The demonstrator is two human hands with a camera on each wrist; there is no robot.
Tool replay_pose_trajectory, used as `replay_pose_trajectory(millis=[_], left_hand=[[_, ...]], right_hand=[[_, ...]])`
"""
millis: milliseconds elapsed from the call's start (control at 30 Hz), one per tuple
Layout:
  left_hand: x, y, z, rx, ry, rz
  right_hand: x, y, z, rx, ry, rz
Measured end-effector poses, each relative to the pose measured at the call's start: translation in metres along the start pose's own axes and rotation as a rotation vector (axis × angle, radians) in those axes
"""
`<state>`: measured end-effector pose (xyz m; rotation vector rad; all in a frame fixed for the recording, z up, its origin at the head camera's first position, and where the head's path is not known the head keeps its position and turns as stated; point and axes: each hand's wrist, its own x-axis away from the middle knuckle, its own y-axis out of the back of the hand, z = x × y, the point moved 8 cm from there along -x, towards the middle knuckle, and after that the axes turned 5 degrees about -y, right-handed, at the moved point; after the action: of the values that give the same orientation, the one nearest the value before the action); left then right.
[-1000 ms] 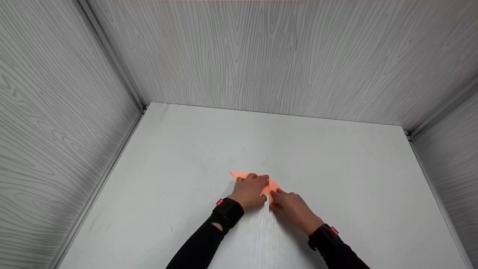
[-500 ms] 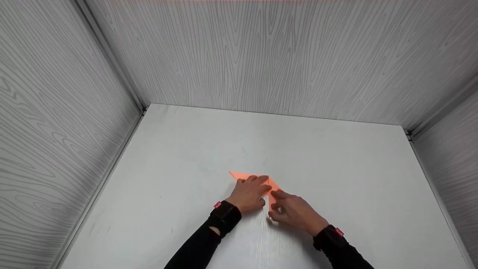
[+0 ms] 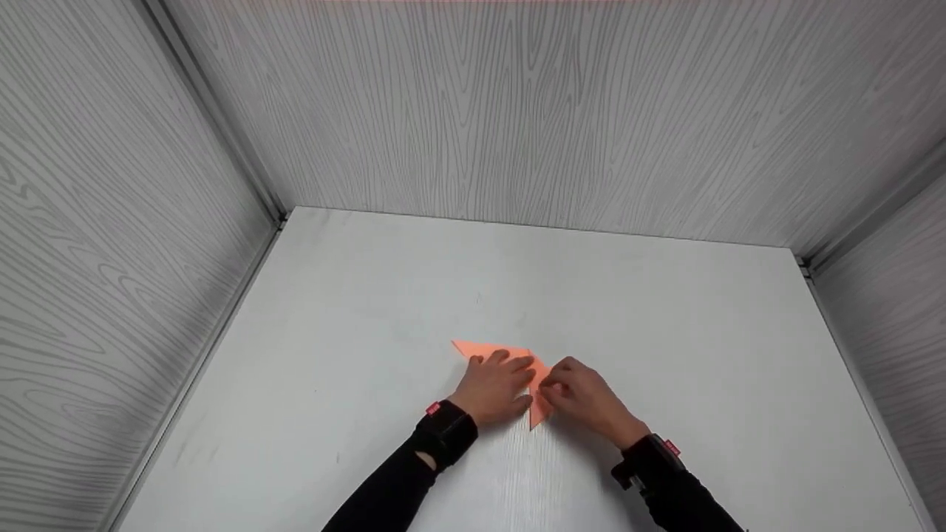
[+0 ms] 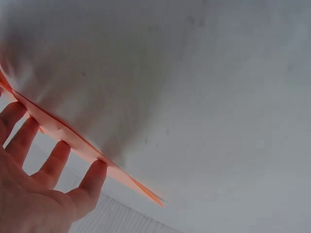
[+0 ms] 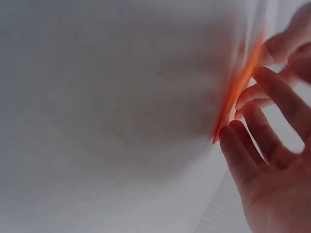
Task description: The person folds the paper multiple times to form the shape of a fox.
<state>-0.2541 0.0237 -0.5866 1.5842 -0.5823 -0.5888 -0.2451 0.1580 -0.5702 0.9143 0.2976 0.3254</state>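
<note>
A folded piece of orange paper point(image 3: 491, 348) lies on the white tabletop in the head view, one point toward the left and another toward the front. My left hand point(image 3: 491, 388) rests on its middle with spread fingers. In the left wrist view, several fingertips point(image 4: 101, 162) press along the paper point(image 4: 77, 141). At the right flap, my right hand point(image 3: 587, 399) has its fingers bent, thumb and index tips close together on the paper. In the right wrist view, the fingers point(image 5: 262, 131) reach the edge of the paper point(image 5: 241, 85); the exact pinch is partly hidden.
The white tabletop point(image 3: 355, 295) spreads around both hands. Grey wood-grain panels stand at the back point(image 3: 480, 111), on the left point(image 3: 96, 258) and on the right point(image 3: 894, 295). Both wrists wear dark bands point(image 3: 447, 428).
My right hand has moved off the paper's front point and up along the right flap, uncovering that point. My left hand stays on the middle, its fingers shifted slightly.
</note>
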Motion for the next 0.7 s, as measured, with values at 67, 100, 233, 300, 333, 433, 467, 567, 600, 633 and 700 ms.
replay_pose_trajectory(millis=[67,100,233,300,333,433,467,567,600,633,700], left_hand=[[0.0,-0.001,-0.001,0.03,0.019,-0.018],[0.0,-0.002,-0.002,0.044,0.03,-0.016],[-0.001,-0.006,-0.003,0.057,0.064,0.014],[-0.001,-0.007,-0.003,0.049,0.076,0.03],[-0.001,-0.007,-0.003,0.049,0.08,0.034],[0.0,-0.006,-0.002,0.056,0.085,0.039],[0.0,-0.006,-0.002,0.057,0.087,0.042],[0.001,-0.003,-0.003,0.061,0.083,0.046],[0.001,-0.002,-0.003,0.061,0.081,0.046],[0.001,-0.001,-0.004,0.056,0.08,0.044],[0.001,0.0,-0.004,0.046,0.076,0.039]], right_hand=[[-0.008,0.006,-0.011,-0.035,-0.116,-0.061],[-0.011,0.008,-0.017,-0.043,-0.178,-0.083],[-0.023,0.007,-0.032,-0.061,-0.363,-0.076],[-0.028,0.005,-0.035,-0.063,-0.403,-0.057],[-0.03,0.004,-0.035,-0.06,-0.415,-0.047],[-0.039,0.004,-0.034,-0.045,-0.424,-0.045],[-0.042,0.004,-0.033,-0.039,-0.421,-0.047],[-0.05,0.006,-0.029,-0.026,-0.418,-0.047],[-0.052,0.007,-0.028,-0.019,-0.415,-0.043],[-0.054,0.007,-0.026,-0.015,-0.415,-0.035],[-0.058,0.008,-0.024,-0.01,-0.415,-0.012]])
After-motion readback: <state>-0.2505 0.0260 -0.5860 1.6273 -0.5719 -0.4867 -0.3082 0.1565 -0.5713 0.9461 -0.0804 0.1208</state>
